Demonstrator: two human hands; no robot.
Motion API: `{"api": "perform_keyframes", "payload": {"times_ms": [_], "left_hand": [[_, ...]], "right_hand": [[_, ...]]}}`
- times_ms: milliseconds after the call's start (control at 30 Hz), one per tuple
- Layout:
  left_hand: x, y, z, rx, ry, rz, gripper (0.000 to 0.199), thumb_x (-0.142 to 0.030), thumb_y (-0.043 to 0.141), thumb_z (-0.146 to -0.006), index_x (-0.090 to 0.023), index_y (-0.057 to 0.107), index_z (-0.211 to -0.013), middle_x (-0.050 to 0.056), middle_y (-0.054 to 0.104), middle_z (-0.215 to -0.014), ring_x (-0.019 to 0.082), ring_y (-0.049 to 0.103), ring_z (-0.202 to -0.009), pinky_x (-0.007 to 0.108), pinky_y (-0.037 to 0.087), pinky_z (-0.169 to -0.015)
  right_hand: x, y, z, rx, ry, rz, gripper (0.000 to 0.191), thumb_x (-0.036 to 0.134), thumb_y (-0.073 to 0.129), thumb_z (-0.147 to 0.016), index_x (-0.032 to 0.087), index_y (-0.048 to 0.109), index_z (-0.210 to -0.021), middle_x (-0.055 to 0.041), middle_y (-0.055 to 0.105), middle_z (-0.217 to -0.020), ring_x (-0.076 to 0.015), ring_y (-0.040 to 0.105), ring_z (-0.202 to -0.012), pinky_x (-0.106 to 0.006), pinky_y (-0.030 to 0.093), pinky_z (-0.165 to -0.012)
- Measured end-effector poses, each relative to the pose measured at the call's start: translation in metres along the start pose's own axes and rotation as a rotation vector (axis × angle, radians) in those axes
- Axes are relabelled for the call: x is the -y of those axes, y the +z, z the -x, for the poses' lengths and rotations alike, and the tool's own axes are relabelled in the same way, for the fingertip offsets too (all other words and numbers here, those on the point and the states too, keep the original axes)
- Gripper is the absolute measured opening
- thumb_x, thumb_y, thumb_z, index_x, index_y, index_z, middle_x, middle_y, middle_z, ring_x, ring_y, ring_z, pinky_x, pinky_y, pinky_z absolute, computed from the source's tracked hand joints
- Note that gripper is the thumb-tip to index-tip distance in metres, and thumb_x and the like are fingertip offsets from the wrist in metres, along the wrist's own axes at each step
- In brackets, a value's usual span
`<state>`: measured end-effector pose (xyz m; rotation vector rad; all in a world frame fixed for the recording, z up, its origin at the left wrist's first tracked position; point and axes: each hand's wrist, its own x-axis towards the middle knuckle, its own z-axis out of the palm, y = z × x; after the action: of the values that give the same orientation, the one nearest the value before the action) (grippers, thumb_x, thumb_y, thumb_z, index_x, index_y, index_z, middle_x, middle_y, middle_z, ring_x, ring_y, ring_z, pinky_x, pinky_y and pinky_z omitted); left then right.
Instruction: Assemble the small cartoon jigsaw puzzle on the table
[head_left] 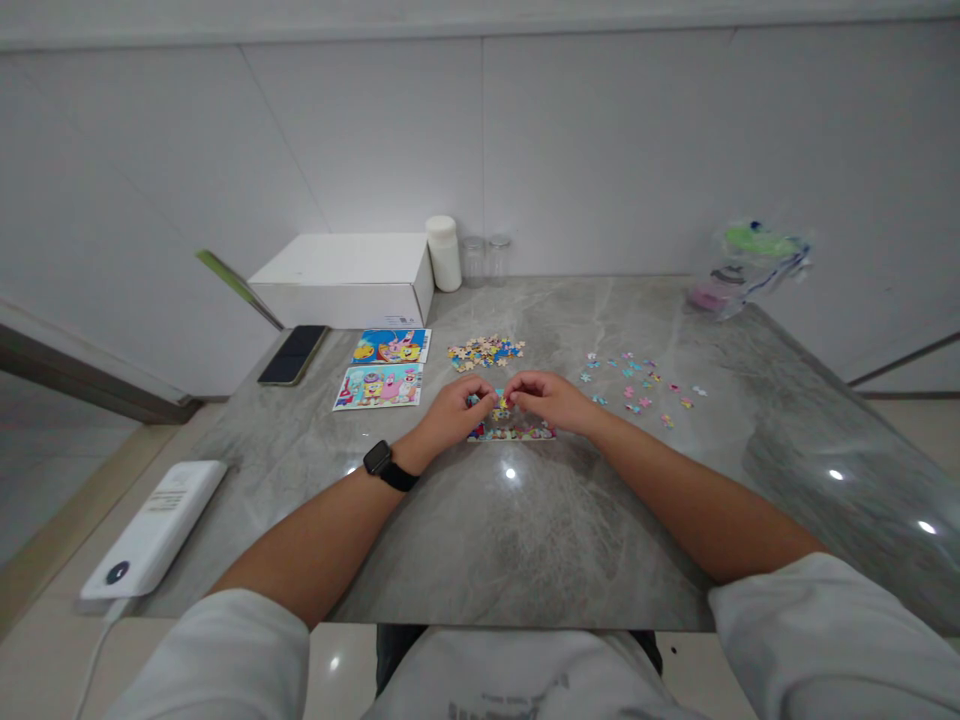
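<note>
My left hand (456, 412) and my right hand (553, 398) meet above the table, fingertips pinched and almost touching. Between them are small yellow and blue jigsaw pieces (502, 404), which both hands grip at the edges. Just below lies a partly joined jigsaw puzzle (517, 434), its lower border strip showing and its sides covered by my hands. A heap of loose jigsaw pieces (486, 352) sits beyond my hands. More pieces (639, 404) are scattered to the right. Two printed cartoon picture cards (379, 387) lie to the left.
At the back stand a white box (341, 275), a white bottle (444, 255) and two clear glasses (498, 260). A phone (294, 354) and a white power bank with a cable (156, 530) lie left. A plastic bag (750, 270) rests at the back right corner.
</note>
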<state>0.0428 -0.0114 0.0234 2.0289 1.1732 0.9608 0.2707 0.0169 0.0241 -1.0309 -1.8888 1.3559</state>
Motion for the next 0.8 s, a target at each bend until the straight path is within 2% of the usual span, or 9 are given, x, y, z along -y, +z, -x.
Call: {"api": "perform_keyframes", "payload": {"times_ms": [400, 800], "left_hand": [[0.0012, -0.0004, -0.0001, 0.008, -0.019, 0.0, 0.027, -0.039, 0.06, -0.098, -0.019, 0.066, -0.082, 0.001, 0.068, -0.083, 0.017, 0.061, -0.082, 0.03, 0.048, -0.08], [-0.0007, -0.001, -0.0002, 0.008, -0.04, -0.02, 0.028, -0.041, 0.06, -0.097, -0.019, 0.066, -0.081, 0.002, 0.069, -0.084, 0.018, 0.062, -0.082, 0.032, 0.051, -0.082]], "right_hand": [[0.0014, -0.0007, 0.0025, 0.042, -0.02, 0.057, 0.026, 0.041, 0.067, -0.083, 0.018, 0.075, -0.09, -0.0009, 0.07, -0.078, -0.0152, 0.058, -0.071, -0.028, 0.043, -0.067], [-0.0055, 0.0009, 0.0007, 0.042, -0.017, 0.061, 0.027, 0.044, 0.071, -0.084, 0.019, 0.073, -0.093, 0.0011, 0.067, -0.076, -0.0146, 0.057, -0.07, -0.028, 0.045, -0.066]]}}
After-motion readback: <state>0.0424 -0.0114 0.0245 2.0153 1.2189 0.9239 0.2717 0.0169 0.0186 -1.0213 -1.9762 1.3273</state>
